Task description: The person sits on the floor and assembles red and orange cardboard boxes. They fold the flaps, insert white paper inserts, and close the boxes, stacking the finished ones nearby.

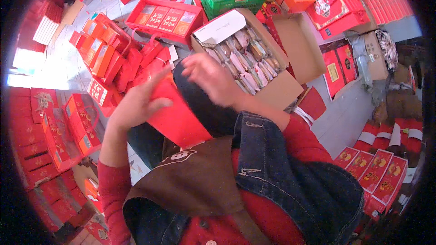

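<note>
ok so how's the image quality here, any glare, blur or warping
Head view: strong fisheye, with a black rim and straight box edges bowing outward; sunlight blows out the floor at far left to white; the right hand is smeared by motion blur; the left hand on the red box looks sharper; the cardboard carton of packets is soft but readable.

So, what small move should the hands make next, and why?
Probably the right hand reaches into the cardboard box of wrapped pastries just beyond it, since the left hand holds the red gift box and the right looks empty.
</note>
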Available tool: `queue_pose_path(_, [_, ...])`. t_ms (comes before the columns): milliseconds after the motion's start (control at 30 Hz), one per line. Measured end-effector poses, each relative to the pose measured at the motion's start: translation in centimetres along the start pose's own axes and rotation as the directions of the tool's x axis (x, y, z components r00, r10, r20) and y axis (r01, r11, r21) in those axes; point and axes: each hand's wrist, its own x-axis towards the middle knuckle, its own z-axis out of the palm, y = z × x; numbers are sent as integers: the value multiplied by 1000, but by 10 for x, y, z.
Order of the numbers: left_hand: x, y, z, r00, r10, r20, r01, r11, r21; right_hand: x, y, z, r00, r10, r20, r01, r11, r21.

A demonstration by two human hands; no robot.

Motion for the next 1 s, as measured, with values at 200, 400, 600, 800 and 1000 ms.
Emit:
queue_pose_path(200, [-57, -89, -1, 807, -459, -371, 115, 739, -664, -14, 171, -168, 873, 316, -373, -488, 579, -653])
queue_pose_path(400, [-88, -91, 50, 574, -770, -278, -100, 271, -957, -24, 237, -182, 814, 568, -119, -427, 447, -786])
queue_pose_path(600, [-100, -99, 57, 549, -782, -297, -243, 191, -951, -23, 277, -193, 822, 528, -211, -452, 382, -806])
queue_pose_path(800, [-109, -80, 53, 480, -786, -389, -287, 278, -917, -10, 235, -217, 806, 512, -295, -529, 401, -748])
queue_pose_path(1000, [-95, -80, 63, 477, -739, -475, -299, 372, -879, 31, 9, -108, 940, 338, -38, -328, 930, 163])
